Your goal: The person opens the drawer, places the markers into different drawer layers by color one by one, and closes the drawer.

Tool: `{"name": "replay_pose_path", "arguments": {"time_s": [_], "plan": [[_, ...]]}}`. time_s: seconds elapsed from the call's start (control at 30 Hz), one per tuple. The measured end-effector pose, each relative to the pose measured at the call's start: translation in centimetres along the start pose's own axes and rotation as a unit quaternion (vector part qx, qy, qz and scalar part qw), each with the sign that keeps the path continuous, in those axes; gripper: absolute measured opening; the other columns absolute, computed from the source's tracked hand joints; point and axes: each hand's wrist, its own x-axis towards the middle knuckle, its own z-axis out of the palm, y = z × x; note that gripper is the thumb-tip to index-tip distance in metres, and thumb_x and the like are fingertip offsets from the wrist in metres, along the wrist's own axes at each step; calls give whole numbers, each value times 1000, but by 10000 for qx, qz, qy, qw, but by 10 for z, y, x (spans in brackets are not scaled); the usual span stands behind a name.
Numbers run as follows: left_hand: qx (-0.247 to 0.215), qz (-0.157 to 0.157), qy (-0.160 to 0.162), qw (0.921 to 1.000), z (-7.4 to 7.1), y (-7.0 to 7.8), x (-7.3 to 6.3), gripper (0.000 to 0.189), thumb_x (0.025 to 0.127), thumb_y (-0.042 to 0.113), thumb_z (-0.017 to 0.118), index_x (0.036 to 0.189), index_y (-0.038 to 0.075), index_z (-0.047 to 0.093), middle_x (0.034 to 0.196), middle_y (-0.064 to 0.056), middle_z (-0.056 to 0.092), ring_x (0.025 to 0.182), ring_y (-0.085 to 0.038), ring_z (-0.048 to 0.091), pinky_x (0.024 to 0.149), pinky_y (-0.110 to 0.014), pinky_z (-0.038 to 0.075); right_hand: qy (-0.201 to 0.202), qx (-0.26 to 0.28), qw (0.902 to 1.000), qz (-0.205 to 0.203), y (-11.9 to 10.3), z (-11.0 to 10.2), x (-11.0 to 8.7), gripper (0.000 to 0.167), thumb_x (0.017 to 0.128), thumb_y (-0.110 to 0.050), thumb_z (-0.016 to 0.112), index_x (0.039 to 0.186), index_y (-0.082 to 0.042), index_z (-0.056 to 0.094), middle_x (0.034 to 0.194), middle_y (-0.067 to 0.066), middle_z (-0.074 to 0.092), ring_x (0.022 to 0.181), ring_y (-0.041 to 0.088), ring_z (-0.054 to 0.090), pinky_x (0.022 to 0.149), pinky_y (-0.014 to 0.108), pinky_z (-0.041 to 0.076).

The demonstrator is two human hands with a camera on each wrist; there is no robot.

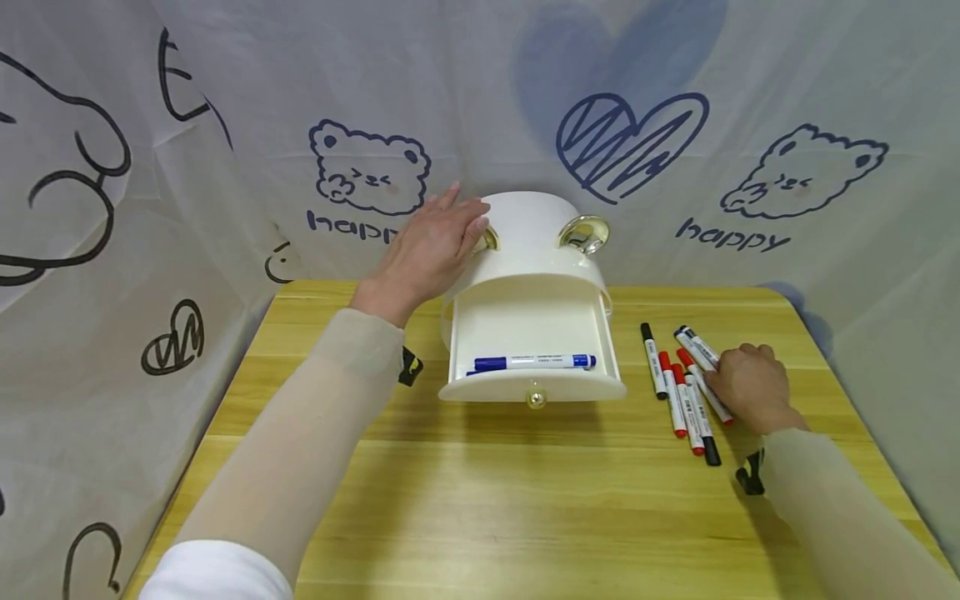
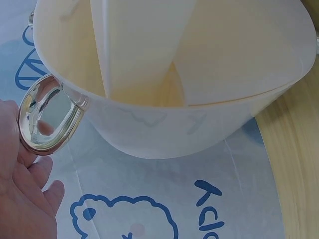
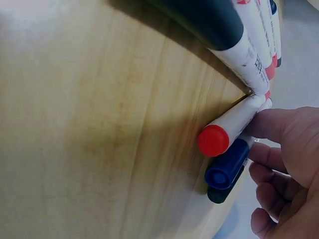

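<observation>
A white desk organizer (image 1: 525, 225) with shiny gold ears and a round gold knob stands at the table's back, its drawer (image 1: 525, 321) pulled out. In the drawer lie blue markers (image 1: 534, 362), one mostly hidden behind another. My left hand (image 1: 435, 242) rests at the organizer's left gold ear (image 2: 47, 114), fingers extended. To the right of the organizer, my right hand (image 1: 750, 383) pinches a blue-capped marker (image 3: 232, 162) between thumb and finger at the edge of a marker group. A red-ended marker (image 3: 214, 139) lies close beside it.
Several red- and black-capped markers (image 1: 675, 404) lie side by side on the wooden table (image 1: 525, 500), right of the drawer. White cloth (image 1: 480, 100) with bear and heart drawings hangs behind the table and along its sides. The organizer's top has divided compartments (image 2: 144, 55).
</observation>
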Motion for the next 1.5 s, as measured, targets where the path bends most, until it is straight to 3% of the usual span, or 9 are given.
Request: {"name": "replay_pose_path", "arguments": {"time_s": [0.33, 0.57, 0.73, 1.1, 1.3, 1.5], "plan": [[10, -20, -29, 10000, 0, 0, 1, 56, 117, 43, 25, 160, 15, 46, 168, -3, 42, 165, -23, 11, 137, -39, 6, 241, 39, 9995, 194, 0, 3, -2, 39, 99, -30, 66, 93, 8, 69, 93, 25, 60, 95, 48, 49, 83, 69, 44], [11, 2, -25, 10000, -1, 0, 0, 56, 117, 42, 25, 160, 13, 46, 168, -5, 42, 165, -24, 11, 137, -40, 6, 1011, -57, 9948, 84, 0, 1, -5, 37, 99, -31, 66, 91, 6, 62, 97, 27, 57, 100, 51, 45, 87, 70, 38], [72, 55, 2, 10000, -2, 0, 0, 55, 117, 41, 25, 160, 12, 46, 167, -5, 43, 165, -25, 12, 137, -42, 7, 1472, -152, 9890, -80, -8, -8, -10, 35, 100, -28, 64, 99, 7, 60, 105, 28, 55, 105, 50, 42, 88, 67, 37], [305, 70, -38, 9995, -3, 1, 3, 56, 117, 42, 25, 161, 12, 45, 169, -6, 40, 165, -27, 11, 137, -42, 4, 2577, -39, 9632, -757, -28, -37, -21, 33, 94, -24, 76, 100, 6, 63, 103, 27, 57, 101, 47, 45, 80, 59, 37], [484, 63, -146, 9987, -4, 1, 4, 60, 116, 45, 24, 167, 13, 30, 174, -9, 30, 166, -27, 7, 137, -42, 1, 2957, 117, 9498, -1015, -43, -57, -27, 33, 91, -23, 80, 99, 5, 66, 103, 26, 61, 100, 47, 48, 80, 59, 38], [719, 114, -228, 9971, -3, 0, 5, 64, 116, 47, 17, 170, 11, 18, 176, -11, 19, 166, -27, 2, 136, -42, -4, 3523, 197, 9245, -1446, -58, -75, -34, 31, 86, -20, 85, 95, 4, 67, 97, 24, 63, 93, 46, 49, 74, 55, 36]]}}
